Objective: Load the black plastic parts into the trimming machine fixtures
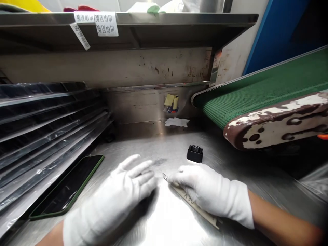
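Note:
White gloves cover both my hands. My right hand [205, 188] is closed around a utility knife [189, 200] with a pale handle marked "A30". Its short blade sticks out past my fingertips and points up and to the left. My left hand [133, 184] hovers over the metal tabletop with its fingers spread and nothing in them. A small black plastic part [194, 153] with a row of knobs on top stands just beyond my right hand, not touching it.
A phone [66, 186] in a green case lies at the left, beside stacked trays [51, 136] wrapped in plastic. A green conveyor belt [269, 92] juts in from the right. A metal shelf [153, 20] crosses overhead. A whitish scrap [176, 122] lies at the back.

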A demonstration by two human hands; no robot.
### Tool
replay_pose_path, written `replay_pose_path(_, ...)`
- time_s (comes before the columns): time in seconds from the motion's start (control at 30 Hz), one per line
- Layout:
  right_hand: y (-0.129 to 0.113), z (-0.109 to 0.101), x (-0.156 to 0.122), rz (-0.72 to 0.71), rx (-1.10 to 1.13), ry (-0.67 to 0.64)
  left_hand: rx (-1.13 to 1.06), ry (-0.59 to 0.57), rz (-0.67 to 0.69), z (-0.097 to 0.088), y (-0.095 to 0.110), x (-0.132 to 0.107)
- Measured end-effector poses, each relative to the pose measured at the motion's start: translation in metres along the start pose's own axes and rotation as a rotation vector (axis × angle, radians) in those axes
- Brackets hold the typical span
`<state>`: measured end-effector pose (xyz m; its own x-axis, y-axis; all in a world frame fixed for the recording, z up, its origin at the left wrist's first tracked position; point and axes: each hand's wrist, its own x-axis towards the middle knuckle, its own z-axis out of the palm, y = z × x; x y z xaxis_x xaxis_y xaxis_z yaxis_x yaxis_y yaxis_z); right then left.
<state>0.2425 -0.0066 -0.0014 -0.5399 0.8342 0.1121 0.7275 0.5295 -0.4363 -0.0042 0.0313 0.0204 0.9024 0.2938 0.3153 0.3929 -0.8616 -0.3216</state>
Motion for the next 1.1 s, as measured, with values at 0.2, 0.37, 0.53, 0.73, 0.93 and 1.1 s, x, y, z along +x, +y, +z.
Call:
replay_pose_path(0.2, -0.010, -0.003, -0.005, 0.214, -0.036, 0.033, 0.140, 0.051, -0.016, -0.005, -0.008, -0.001)
replay_pose_path(0.37, -0.007, -0.006, -0.007, 0.350, -0.039, -0.063, 0.082, -0.071, 0.142, 0.003, 0.016, 0.004)
replay_pose_path(0.53, -0.003, -0.014, -0.002, 0.414, -0.128, -0.048, -0.098, -0.202, -0.197, 0.004, 0.008, -0.024)
replay_pose_path(0.73, -0.041, -0.025, -0.002, 0.454, -0.184, -0.147, -0.660, -0.118, -0.515, 0.016, 0.016, -0.011)
replay_pose_path(0.93, -0.028, -0.032, -0.006, 0.499, -0.184, 0.052, -0.974, -0.158, -0.907, 0.037, 0.005, -0.006)
replay_pose_path(1.1, 0.042, -0.026, 0.003, 0.562, -0.052, 0.422, -1.071, 0.016, -1.017, 0.042, -0.007, 0.005)
